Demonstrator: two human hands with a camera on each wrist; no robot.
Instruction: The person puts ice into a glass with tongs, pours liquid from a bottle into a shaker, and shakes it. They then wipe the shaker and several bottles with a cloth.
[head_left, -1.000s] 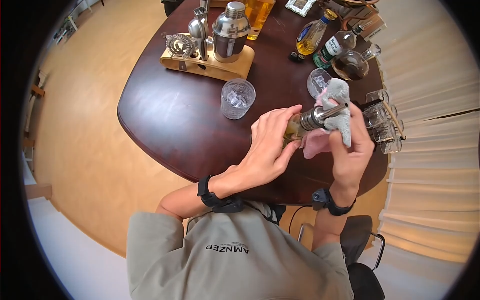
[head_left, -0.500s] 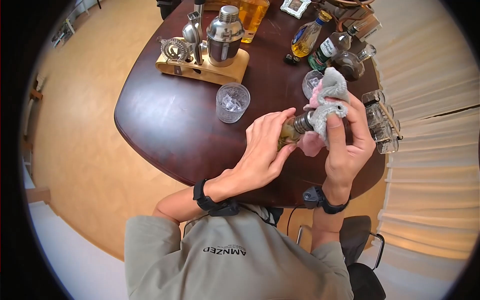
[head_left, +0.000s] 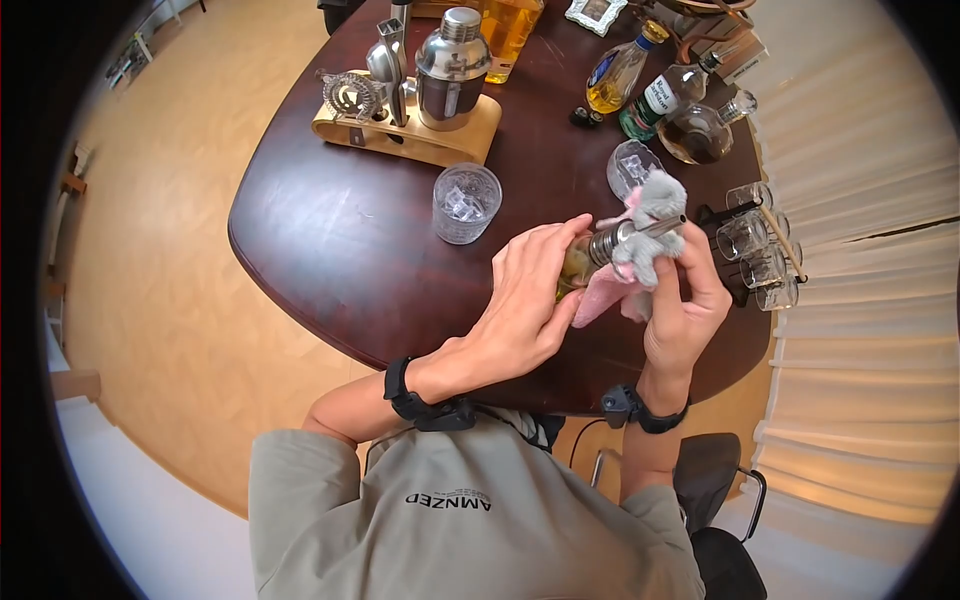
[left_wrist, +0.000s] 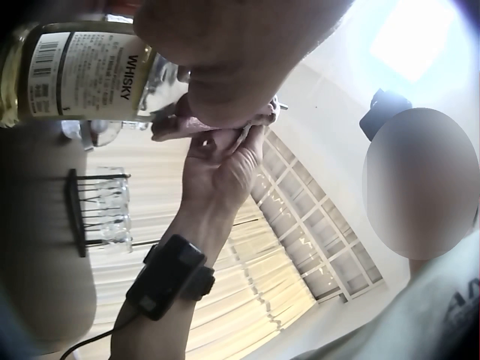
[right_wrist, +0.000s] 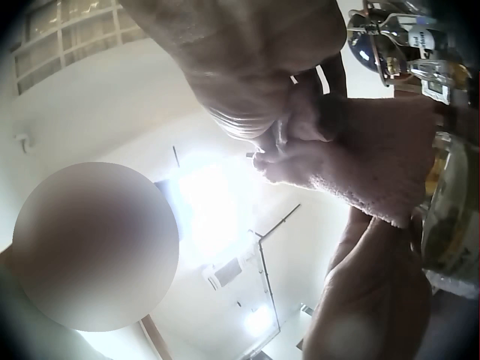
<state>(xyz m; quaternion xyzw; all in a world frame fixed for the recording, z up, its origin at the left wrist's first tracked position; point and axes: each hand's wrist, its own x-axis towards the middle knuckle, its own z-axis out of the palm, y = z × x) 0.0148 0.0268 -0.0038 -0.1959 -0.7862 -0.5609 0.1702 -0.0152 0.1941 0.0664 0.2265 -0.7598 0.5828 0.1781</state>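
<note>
My left hand (head_left: 525,295) grips a whisky bottle (left_wrist: 82,71) of pale yellow liquid, lying over sideways with its neck to the right in the head view. A metal pour spout (head_left: 668,225) is fitted in the neck. With thumb and fingers, my right hand (head_left: 685,315) pinches a grey and pink cloth (head_left: 660,195) around the spout, whose tip pokes out past it. The cloth's pink side (right_wrist: 375,161) hangs below the neck in the right wrist view. Left of the hands stands a cut glass (head_left: 466,205) holding ice; a second glass (head_left: 630,170) with ice stands beyond the cloth.
A wooden stand (head_left: 470,148) bears a cocktail shaker (head_left: 452,80), a strainer (head_left: 350,97) and other bar tools. Several bottles, including a green-labelled one (head_left: 655,100), stand at the back right. A rack of small glasses (head_left: 762,268) is at the table's right edge, near my right hand.
My right hand has shifted down and left with the cloth. Half a second ago the cloth covered the spout tip; now the tip shows. The left hand stays around the bottle.
</note>
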